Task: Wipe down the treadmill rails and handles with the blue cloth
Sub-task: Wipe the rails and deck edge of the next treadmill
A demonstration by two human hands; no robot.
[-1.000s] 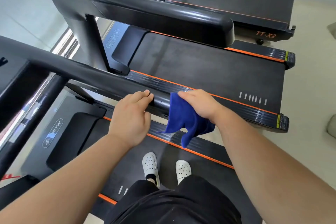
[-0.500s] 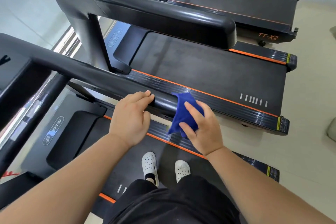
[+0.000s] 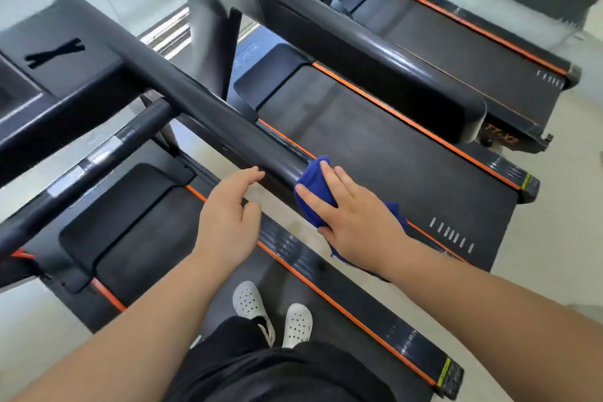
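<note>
At the near end of the long black rounded treadmill handrail (image 3: 228, 127), your right hand (image 3: 355, 222) presses the dark blue cloth (image 3: 313, 179) flat against the rail's end cap, fingers (image 3: 329, 179) spread and only slightly bent, thumb along the cloth's lower left edge; it's a flat-palm press rather than a fist, w/ the cloth pinned between palm and rail. Part of the cloth wraps over the top of the rail end, more bunches under your palm, and a loose tail hangs out below your wrist. Your left hand (image 3: 228, 222) sits just beside it on the same rail, to the left: fingertips rest loosely on the rail's top, fingers half curled, thumb apart from the rail, nothing gripped. The two hands are near each other but not touching. Below you, your white perforated clogs (image 3: 270, 310) stand on the black running belt (image 3: 146, 238) of the treadmill you're on, w/ an orange-striped black side rail (image 3: 342, 297) running along its right edge. Beyond the handrail lies a second treadmill's belt (image 3: 375, 153), also orange-trimmed, and its own thick black handrail (image 3: 375, 52) crosses above. A third treadmill shows at top right, blurred. Pale floor (image 3: 554, 238) lies to the right.
</note>
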